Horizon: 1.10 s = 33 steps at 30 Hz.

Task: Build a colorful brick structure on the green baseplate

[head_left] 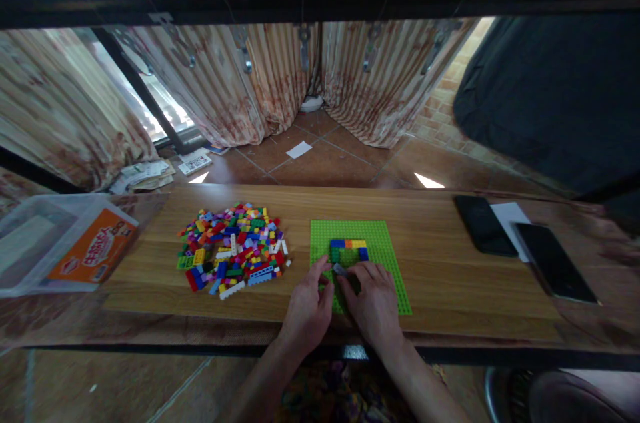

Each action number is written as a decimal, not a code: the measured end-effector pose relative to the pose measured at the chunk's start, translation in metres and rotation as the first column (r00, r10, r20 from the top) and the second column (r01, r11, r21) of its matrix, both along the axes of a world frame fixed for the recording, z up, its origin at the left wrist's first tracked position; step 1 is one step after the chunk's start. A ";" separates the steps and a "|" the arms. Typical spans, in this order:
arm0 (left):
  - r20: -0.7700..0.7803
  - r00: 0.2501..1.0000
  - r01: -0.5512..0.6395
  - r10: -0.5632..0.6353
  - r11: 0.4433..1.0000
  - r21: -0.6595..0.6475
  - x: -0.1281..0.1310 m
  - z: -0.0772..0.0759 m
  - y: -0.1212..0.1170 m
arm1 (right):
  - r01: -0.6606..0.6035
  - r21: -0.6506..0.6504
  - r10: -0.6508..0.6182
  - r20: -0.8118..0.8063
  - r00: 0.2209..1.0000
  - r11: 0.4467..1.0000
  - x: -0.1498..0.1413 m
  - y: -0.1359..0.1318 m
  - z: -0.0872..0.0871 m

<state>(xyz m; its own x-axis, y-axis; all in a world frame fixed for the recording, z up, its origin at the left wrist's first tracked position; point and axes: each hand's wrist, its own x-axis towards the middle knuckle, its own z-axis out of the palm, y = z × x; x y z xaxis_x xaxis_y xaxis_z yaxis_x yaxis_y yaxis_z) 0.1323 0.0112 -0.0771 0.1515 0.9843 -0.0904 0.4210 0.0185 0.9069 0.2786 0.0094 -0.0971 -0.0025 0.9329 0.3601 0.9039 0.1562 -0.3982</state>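
While our right fingers pinch a grey brick over the green baseplate, our left fingers are parted; well left of the baseplate, an orange label reads blurrily.

The bricks are glossy plastic, the baseplate studded plastic, the bin clear, smooth plastic; the bench shows smooth, satiny wood grain, the phones look glossy, the curtains pleated cloth
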 end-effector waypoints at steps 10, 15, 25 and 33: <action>0.008 1.000 -0.005 0.004 0.999 0.032 0.000 -0.002 0.001 | 0.038 0.041 -0.039 0.040 0.998 0.998 -0.006 -0.001 -0.002; -0.002 1.000 0.004 -0.004 1.000 0.028 -0.001 -0.003 0.001 | -0.023 0.055 0.023 0.005 1.000 0.998 -0.002 0.002 -0.005; -0.005 1.000 0.001 -0.001 0.999 0.034 0.000 -0.004 0.000 | -0.095 0.041 0.098 -0.092 0.991 0.995 0.003 -0.001 -0.010; 0.020 1.000 -0.020 0.019 1.000 0.023 -0.002 -0.010 0.000 | -0.056 0.078 0.065 -0.119 0.991 0.995 0.012 -0.011 -0.012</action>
<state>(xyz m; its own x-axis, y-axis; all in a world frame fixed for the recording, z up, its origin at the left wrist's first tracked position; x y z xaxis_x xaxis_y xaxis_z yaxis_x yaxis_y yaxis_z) 0.1303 0.0112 -0.0874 0.1336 0.9889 -0.0645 0.4024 0.0054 0.9155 0.2903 -0.0015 -0.1091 -0.0106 0.9030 0.4295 0.8375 0.2427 -0.4896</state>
